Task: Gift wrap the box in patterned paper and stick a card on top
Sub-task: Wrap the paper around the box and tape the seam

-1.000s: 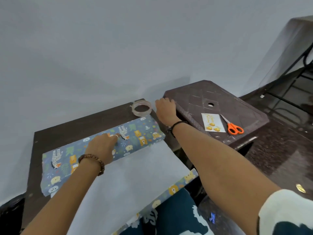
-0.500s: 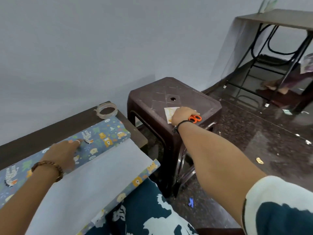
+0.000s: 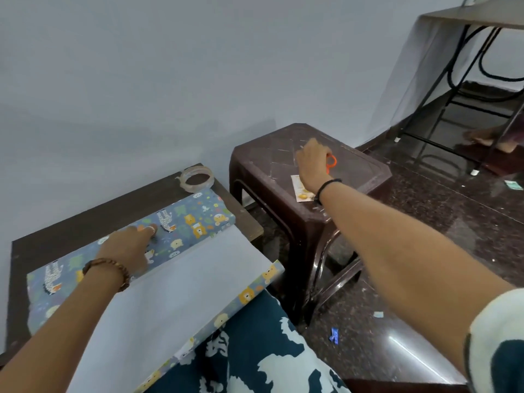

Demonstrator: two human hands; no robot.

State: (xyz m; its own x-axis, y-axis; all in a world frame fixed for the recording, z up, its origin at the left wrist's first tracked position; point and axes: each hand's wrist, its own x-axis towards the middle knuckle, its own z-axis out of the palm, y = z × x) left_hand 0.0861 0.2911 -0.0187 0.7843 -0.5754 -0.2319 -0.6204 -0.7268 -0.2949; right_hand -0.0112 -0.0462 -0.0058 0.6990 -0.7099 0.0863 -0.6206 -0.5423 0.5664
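Note:
The box [image 3: 195, 219], partly covered in blue animal-patterned paper, lies on a low dark table [image 3: 85, 222]. The paper's white underside [image 3: 175, 282] spreads toward my lap. My left hand [image 3: 129, 248] presses flat on the wrapped box top. My right hand [image 3: 312, 163] reaches over the brown plastic stool [image 3: 363, 177] and grips the orange-handled scissors [image 3: 331, 163]; their blades are hidden by the hand. A small card [image 3: 301, 190] with yellow marks lies on the stool just under my wrist. A tape roll [image 3: 196, 178] sits on the table behind the box.
A grey wall runs close behind the table and stool. A metal-legged table [image 3: 476, 18] stands at the far right over the glossy dark floor [image 3: 425, 279], which carries small paper scraps. My patterned clothing [image 3: 255, 358] fills the bottom centre.
My right hand left the table edge, reached to the stool and closed on the scissors, now lifting them off the card. My left hand stayed pressed on the box.

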